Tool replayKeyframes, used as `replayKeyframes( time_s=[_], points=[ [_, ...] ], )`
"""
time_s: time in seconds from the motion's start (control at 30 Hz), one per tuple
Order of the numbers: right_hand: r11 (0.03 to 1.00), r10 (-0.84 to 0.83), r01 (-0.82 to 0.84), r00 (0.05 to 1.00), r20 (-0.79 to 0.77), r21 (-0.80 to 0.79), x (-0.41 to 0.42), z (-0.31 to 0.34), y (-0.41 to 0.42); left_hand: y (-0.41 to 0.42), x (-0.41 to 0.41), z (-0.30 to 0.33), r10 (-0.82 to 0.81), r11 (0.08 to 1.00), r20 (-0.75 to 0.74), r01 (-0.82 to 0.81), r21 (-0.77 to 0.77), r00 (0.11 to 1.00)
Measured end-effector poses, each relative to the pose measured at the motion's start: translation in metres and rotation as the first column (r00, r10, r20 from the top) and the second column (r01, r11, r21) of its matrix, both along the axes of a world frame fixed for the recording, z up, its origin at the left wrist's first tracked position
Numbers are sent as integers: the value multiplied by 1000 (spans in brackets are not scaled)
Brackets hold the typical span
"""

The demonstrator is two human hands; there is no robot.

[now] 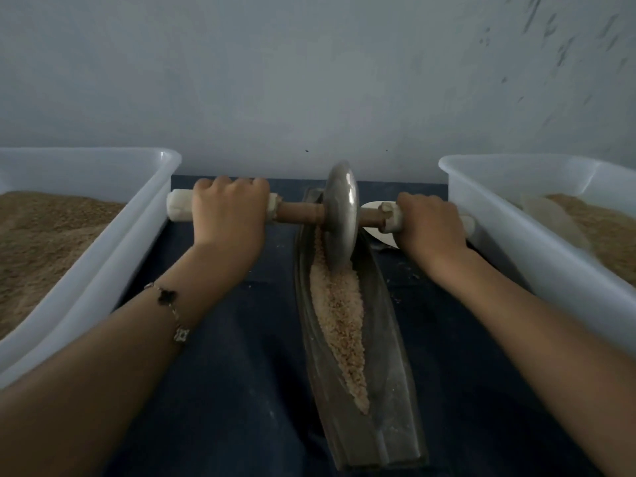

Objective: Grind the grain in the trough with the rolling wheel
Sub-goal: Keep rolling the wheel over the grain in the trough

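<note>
Metal wheel (340, 215) axle gripped by left hand (229, 215), right hand (430, 223), arms outstretched

Both arms stretched out forward, left hand (229, 215) and right hand (430, 223) knuckles-up, fingers (237, 184) curled tight in fists.

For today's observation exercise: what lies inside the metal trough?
A long strip of pale crushed grain lies inside the trough, with the rolling wheel standing in it at the far end. Whatever is beneath the wheel and beyond it is hidden.
</note>
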State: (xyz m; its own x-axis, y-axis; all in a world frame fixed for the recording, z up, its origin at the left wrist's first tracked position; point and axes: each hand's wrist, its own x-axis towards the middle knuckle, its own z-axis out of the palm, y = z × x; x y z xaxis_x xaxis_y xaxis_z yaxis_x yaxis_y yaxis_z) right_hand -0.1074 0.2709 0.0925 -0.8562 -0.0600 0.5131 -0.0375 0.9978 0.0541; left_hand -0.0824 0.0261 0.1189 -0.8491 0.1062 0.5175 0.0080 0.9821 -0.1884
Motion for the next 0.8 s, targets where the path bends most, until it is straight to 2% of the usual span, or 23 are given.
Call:
replayKeyframes(
  time_s=[0.13, 0.27, 0.37, 0.5, 0.67, 0.73, 0.8],
  points=[
    [1000, 22, -21, 1000, -23, 14, 8, 1, 1, -3, 3, 0, -33, 999, 9, 33, -5, 999],
    [994, 107, -107, 994, 1, 13, 54, 11, 0, -13, 34, -8, -103, 995, 63, 101, 26, 993],
    [985, 155, -157, 987, 32, 73, 100, 20, 0, -24, 70, -12, -140, 990, 149, 133, 57, 979],
    [970, 213, -210, 977, -10, 125, 145, 30, 1, -31, 105, -11, -219, 973, 253, 192, 128, 942],
    [958, 252, -241, 966, -60, 155, 123, 28, -2, -30, 92, -14, -148, 979, 374, 82, 185, 915],
    [965, 241, -230, 967, -78, 129, 100, 21, -6, -28, 77, -18, -124, 979, 340, 60, 194, 932],
    [977, 208, -200, 972, -106, 80, 75, 13, -7, -22, 60, -21, -102, 986, 213, 70, 152, 972]
  ],
)
